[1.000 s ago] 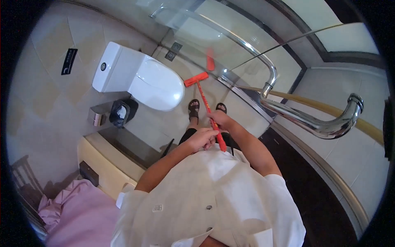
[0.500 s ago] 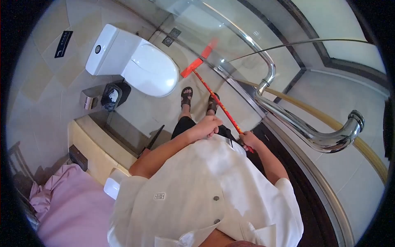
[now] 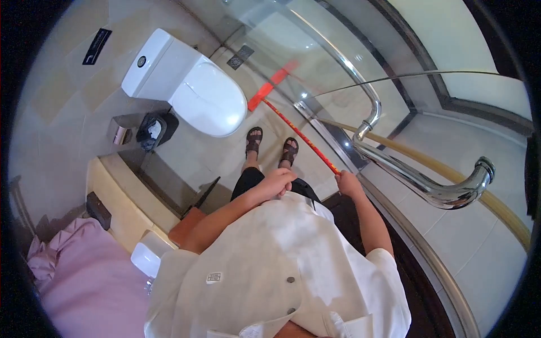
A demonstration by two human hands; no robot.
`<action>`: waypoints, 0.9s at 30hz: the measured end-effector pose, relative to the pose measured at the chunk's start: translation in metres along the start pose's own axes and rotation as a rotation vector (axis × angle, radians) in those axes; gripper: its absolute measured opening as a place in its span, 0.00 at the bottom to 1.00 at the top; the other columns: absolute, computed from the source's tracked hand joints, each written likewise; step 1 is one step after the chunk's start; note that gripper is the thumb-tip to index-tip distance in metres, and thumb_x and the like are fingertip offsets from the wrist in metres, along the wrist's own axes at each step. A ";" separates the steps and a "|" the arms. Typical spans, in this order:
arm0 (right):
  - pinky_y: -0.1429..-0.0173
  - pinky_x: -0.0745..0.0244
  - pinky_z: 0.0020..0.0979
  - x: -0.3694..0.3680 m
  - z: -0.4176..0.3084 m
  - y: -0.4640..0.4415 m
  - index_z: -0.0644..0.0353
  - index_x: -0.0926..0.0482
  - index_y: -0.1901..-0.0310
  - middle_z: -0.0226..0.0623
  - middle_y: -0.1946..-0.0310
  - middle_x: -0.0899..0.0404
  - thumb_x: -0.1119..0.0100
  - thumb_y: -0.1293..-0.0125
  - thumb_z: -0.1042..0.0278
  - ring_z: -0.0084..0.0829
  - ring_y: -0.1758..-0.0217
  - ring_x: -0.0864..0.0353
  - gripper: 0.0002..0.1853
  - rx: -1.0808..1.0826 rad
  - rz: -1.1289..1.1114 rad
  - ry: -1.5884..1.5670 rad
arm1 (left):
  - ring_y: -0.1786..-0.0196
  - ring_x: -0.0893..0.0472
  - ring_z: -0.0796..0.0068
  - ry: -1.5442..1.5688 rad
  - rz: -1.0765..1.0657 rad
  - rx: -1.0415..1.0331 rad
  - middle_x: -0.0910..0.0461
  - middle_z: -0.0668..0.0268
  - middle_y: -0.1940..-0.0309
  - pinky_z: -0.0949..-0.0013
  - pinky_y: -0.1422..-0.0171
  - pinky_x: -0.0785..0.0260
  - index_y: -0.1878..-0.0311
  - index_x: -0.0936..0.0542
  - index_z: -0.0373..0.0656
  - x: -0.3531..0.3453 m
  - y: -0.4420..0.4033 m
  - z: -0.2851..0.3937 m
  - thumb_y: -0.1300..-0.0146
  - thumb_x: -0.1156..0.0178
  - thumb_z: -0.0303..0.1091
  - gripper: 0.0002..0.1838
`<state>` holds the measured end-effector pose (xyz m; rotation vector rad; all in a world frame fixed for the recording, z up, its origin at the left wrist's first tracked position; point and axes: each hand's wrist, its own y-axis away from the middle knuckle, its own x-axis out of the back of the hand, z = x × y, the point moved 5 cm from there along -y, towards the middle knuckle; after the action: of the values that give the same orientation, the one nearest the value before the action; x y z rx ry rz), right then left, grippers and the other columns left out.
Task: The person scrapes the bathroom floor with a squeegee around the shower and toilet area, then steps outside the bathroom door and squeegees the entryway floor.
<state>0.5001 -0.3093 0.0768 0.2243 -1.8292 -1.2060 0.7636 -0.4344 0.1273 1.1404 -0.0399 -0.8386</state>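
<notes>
My right hand (image 3: pixel 349 183) is closed around the upper end of a long red broom handle (image 3: pixel 301 135) with yellow markings. The handle slants down to a red broom head (image 3: pixel 259 97) on the floor, between the toilet (image 3: pixel 209 98) and the glass partition. Its bristles cannot be made out, and the glass mirrors its red colour. In front of my belly, my left hand (image 3: pixel 276 183) is loosely closed, with nothing visible in it.
Floor drains (image 3: pixel 240 57) lie behind the toilet. A black waste bin (image 3: pixel 156 130) stands beside it. A chrome rail (image 3: pixel 417 174) runs along the glass on the right. To the left are a tiled ledge (image 3: pixel 121 197) and pink cloth (image 3: pixel 96 281).
My right hand has moved forward along with the broom handle, whose end no longer sticks out behind my fist. My left hand stays near my belly. The view has shifted slightly.
</notes>
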 end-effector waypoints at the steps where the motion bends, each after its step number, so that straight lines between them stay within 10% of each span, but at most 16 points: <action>1: 0.52 0.27 0.51 -0.001 0.000 0.000 0.66 0.22 0.62 0.57 0.64 0.20 0.51 0.33 0.54 0.56 0.58 0.20 0.20 0.006 0.000 0.001 | 0.84 0.31 0.82 0.009 -0.007 -0.008 0.28 0.70 0.79 0.75 0.82 0.39 0.59 0.22 0.37 0.002 -0.001 -0.004 0.34 0.44 0.43 0.15; 10: 0.51 0.27 0.49 -0.059 0.048 0.051 0.69 0.23 0.60 0.58 0.65 0.20 0.50 0.32 0.55 0.55 0.57 0.20 0.20 -0.019 -0.072 -0.149 | 0.84 0.31 0.82 0.023 0.021 -0.036 0.28 0.70 0.79 0.75 0.83 0.40 0.61 0.23 0.38 0.016 -0.003 -0.007 0.33 0.44 0.42 0.14; 12: 0.65 0.25 0.44 -0.077 0.049 0.059 0.67 0.23 0.60 0.51 0.75 0.21 0.51 0.30 0.55 0.46 0.72 0.19 0.19 0.029 -0.088 -0.292 | 0.84 0.31 0.82 0.022 0.027 -0.035 0.28 0.71 0.80 0.75 0.83 0.39 0.61 0.23 0.38 0.017 -0.004 -0.008 0.33 0.44 0.42 0.14; 16: 0.87 0.42 0.29 -0.068 -0.008 0.079 0.63 0.26 0.63 0.29 0.87 0.33 0.54 0.28 0.58 0.23 0.91 0.37 0.15 -0.216 -0.436 -0.794 | 0.85 0.31 0.82 0.036 0.015 -0.024 0.27 0.69 0.79 0.75 0.84 0.41 0.63 0.23 0.40 0.016 0.001 -0.006 0.36 0.44 0.41 0.13; 27: 0.87 0.40 0.26 -0.001 -0.159 0.062 0.63 0.29 0.67 0.27 0.85 0.33 0.53 0.30 0.62 0.22 0.89 0.35 0.13 -0.100 -0.629 -1.277 | 0.81 0.32 0.85 -0.038 0.036 -0.110 0.28 0.72 0.77 0.78 0.79 0.40 0.54 0.24 0.40 0.031 0.011 0.013 0.32 0.45 0.42 0.14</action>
<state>0.6403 -0.3800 0.1442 -0.0906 -2.8727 -2.1716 0.7861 -0.4614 0.1306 1.0181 -0.0455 -0.8210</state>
